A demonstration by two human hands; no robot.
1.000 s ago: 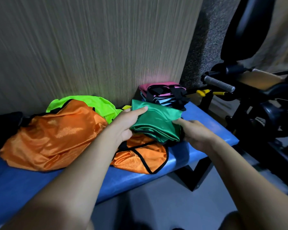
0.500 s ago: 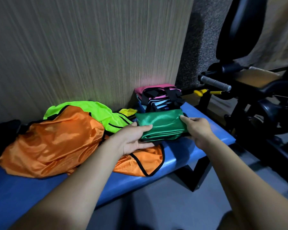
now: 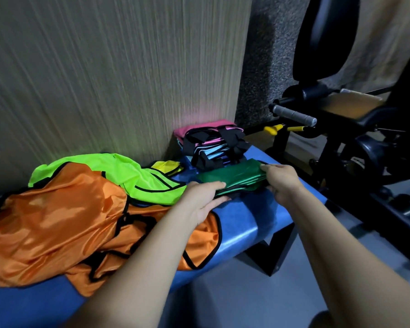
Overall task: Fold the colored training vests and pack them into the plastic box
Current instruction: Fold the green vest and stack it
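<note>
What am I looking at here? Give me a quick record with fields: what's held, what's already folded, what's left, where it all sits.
held: folded green vest, left hand and right hand each gripping one end
folded: stack of pink and blue vests against the wall
unfolded: orange vests, lime vest, a yellow one partly hidden
surface: blue bench
plastic box: not in view
</note>
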